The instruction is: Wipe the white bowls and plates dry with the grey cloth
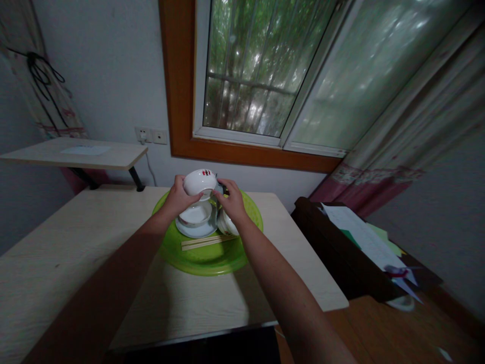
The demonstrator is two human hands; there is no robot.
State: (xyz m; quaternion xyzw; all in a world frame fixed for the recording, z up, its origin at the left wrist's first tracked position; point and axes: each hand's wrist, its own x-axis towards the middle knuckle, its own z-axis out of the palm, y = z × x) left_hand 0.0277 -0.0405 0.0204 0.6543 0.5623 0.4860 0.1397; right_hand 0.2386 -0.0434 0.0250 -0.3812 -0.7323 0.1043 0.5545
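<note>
Both my hands grip one white bowl [199,181] with a small red and dark print, tilted so its outside faces me. My left hand [179,196] holds its left side and my right hand [231,198] its right side. Below it, another white bowl [195,214] sits on a white plate [197,232]. A further white bowl [228,224] lies tipped to the right, partly behind my right wrist. Pale chopsticks [204,242] lie in front of the plate. All these rest in a round green tray [208,265]. Something greyish behind my right fingers is mostly hidden.
The tray stands on a pale wooden table [91,222]. A small raised shelf [125,157] with a paper [85,150] is at the back left. Beyond the table is a window [257,76]. To the right, a dark cabinet [314,237] carries papers [364,237].
</note>
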